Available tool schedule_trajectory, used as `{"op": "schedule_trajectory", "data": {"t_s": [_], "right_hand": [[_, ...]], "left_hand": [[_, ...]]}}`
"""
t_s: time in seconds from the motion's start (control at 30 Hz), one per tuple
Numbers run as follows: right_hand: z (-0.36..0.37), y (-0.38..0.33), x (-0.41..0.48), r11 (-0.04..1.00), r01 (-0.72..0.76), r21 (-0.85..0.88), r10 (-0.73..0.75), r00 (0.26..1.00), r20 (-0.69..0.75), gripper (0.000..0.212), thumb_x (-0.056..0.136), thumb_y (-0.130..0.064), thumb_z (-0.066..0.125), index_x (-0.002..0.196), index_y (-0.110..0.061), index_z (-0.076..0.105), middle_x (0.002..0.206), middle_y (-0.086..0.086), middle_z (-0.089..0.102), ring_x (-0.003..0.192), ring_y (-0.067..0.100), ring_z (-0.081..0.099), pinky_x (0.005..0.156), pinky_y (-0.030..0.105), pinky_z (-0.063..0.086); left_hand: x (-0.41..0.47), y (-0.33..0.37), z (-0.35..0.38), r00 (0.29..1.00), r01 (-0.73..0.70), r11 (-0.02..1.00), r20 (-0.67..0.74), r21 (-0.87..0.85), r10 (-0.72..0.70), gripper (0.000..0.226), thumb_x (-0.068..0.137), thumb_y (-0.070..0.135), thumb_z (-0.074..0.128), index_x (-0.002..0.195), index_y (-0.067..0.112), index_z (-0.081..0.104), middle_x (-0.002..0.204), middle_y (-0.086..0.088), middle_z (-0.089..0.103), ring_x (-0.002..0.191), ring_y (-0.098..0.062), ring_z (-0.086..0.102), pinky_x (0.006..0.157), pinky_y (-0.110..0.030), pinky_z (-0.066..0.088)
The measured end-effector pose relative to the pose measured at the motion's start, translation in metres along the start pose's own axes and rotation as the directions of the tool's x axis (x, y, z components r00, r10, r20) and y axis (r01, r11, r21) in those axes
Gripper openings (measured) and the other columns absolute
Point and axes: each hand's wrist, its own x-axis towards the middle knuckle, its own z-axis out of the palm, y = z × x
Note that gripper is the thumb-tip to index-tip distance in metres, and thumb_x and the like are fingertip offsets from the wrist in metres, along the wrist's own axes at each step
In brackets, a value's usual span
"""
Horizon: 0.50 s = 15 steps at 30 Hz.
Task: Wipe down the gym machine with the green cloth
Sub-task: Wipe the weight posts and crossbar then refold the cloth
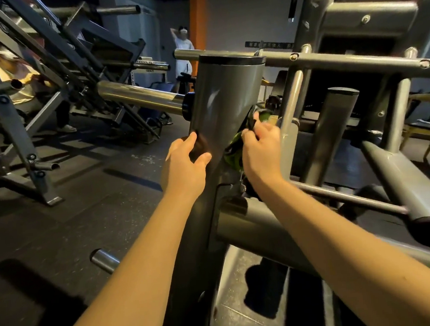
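— Any room round the post point(225, 97)?
— Open floor point(71, 227) to its left; rails point(356, 62) crowd its right.
— Writing?
— A wall sign point(268, 43) behind, too blurred to read.
— The cloth point(235, 152)?
— Bunched against the post's right edge, pinched by the right hand point(262, 151), fingers curled. The left hand point(184, 165) lies spread on the post's left side.

Two bare forearms reach forward from the bottom of the view, roughly parallel. The left hand point(186, 162) rests against the left side of the grey upright post point(223, 97), its index finger and thumb spread and fairly straight. The right hand point(261, 151), seen from the back, curls its fingers around the green cloth point(235, 152) at the post's right side.
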Motion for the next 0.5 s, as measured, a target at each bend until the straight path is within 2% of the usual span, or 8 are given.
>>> {"op": "schedule_trajectory", "data": {"t_s": [0.03, 0.1, 0.13, 0.2, 0.23, 0.33, 0.4, 0.5], "right_hand": [[-0.003, 0.007, -0.021, 0.999, -0.02, -0.051, 0.024, 0.998, 0.067, 0.037, 0.103, -0.013, 0.054, 0.139, -0.023, 0.054, 0.126, -0.001, 0.04, 0.108, 0.005, 0.049, 0.085, 0.005, 0.044], [-0.01, 0.013, -0.043, 0.987, 0.01, -0.161, 0.015, 0.989, 0.148, 0.06, 0.102, -0.011, 0.057, 0.157, -0.022, 0.034, 0.131, -0.007, 0.036, 0.118, 0.002, 0.042, 0.089, -0.002, 0.038], [-0.012, 0.009, -0.038, 0.982, 0.035, -0.186, -0.008, 0.99, 0.143, 0.06, 0.102, -0.01, 0.058, 0.157, -0.02, 0.035, 0.13, -0.005, 0.038, 0.117, 0.003, 0.042, 0.091, 0.0, 0.038], [-0.014, -0.004, -0.007, 0.971, 0.093, -0.221, -0.073, 0.993, 0.097, 0.051, 0.101, -0.009, 0.056, 0.15, -0.017, 0.049, 0.123, 0.003, 0.053, 0.109, 0.008, 0.052, 0.096, 0.015, 0.048], [-0.014, -0.016, 0.013, 0.964, 0.129, -0.233, -0.118, 0.991, 0.058, 0.044, 0.099, -0.007, 0.055, 0.142, -0.014, 0.058, 0.112, 0.007, 0.06, 0.1, 0.011, 0.058, 0.091, 0.022, 0.053], [-0.01, -0.051, 0.062, 0.978, 0.151, -0.145, -0.159, 0.986, -0.04, 0.023, 0.096, -0.006, 0.057, 0.114, -0.012, 0.07, 0.09, 0.002, 0.065, 0.081, 0.004, 0.061, 0.073, 0.017, 0.049], [-0.007, -0.056, 0.074, 0.985, 0.141, -0.102, -0.149, 0.986, -0.076, 0.025, 0.098, -0.012, 0.06, 0.121, -0.011, 0.069, 0.091, -0.003, 0.067, 0.08, -0.002, 0.063, 0.075, 0.012, 0.051], [-0.002, -0.043, 0.055, 0.984, 0.108, -0.14, -0.121, 0.989, -0.083, 0.036, 0.096, -0.025, 0.064, 0.131, -0.018, 0.066, 0.104, 0.004, 0.066, 0.093, 0.008, 0.063, 0.087, 0.024, 0.056]], "left_hand": [[0.0, -0.001, 0.0, 1.0, 0.001, 1.0, 0.003, 0.004, -0.001, 0.06, 0.1, 0.032, 0.064, 0.155, 0.03, 0.04, 0.152, 0.003, 0.044, 0.136, -0.02, 0.047, 0.104, -0.035, 0.04], [0.0, -0.002, -0.001, 1.0, 0.005, 1.0, 0.003, 0.009, -0.005, 0.06, 0.1, 0.034, 0.064, 0.154, 0.032, 0.04, 0.15, 0.003, 0.045, 0.135, -0.021, 0.048, 0.106, -0.04, 0.043], [0.0, -0.002, 0.0, 1.0, 0.008, 1.0, 0.003, 0.008, -0.008, 0.06, 0.099, 0.035, 0.064, 0.154, 0.033, 0.04, 0.149, 0.004, 0.045, 0.134, -0.021, 0.049, 0.106, -0.042, 0.045], [0.001, -0.003, 0.0, 1.0, 0.013, 1.0, 0.006, 0.007, -0.013, 0.059, 0.099, 0.034, 0.064, 0.154, 0.034, 0.04, 0.147, 0.005, 0.046, 0.131, -0.021, 0.051, 0.102, -0.042, 0.046], [0.002, -0.003, 0.0, 1.0, 0.013, 1.0, 0.006, 0.009, -0.013, 0.059, 0.099, 0.032, 0.065, 0.153, 0.034, 0.041, 0.146, 0.005, 0.047, 0.13, -0.021, 0.051, 0.1, -0.04, 0.046], [0.003, -0.004, 0.001, 1.0, 0.007, 1.0, 0.006, -0.006, -0.007, 0.06, 0.099, 0.022, 0.066, 0.153, 0.033, 0.042, 0.144, 0.006, 0.048, 0.128, -0.019, 0.052, 0.093, -0.033, 0.043], [0.004, -0.009, 0.001, 1.0, 0.009, 0.999, 0.016, -0.037, -0.008, 0.062, 0.098, 0.019, 0.068, 0.152, 0.032, 0.043, 0.141, 0.007, 0.05, 0.127, -0.016, 0.052, 0.093, -0.03, 0.041], [0.001, -0.018, 0.001, 0.999, -0.016, 0.998, 0.05, -0.053, 0.019, 0.064, 0.096, 0.014, 0.07, 0.152, 0.028, 0.044, 0.141, 0.007, 0.05, 0.129, -0.015, 0.05, 0.1, -0.03, 0.042]]}}
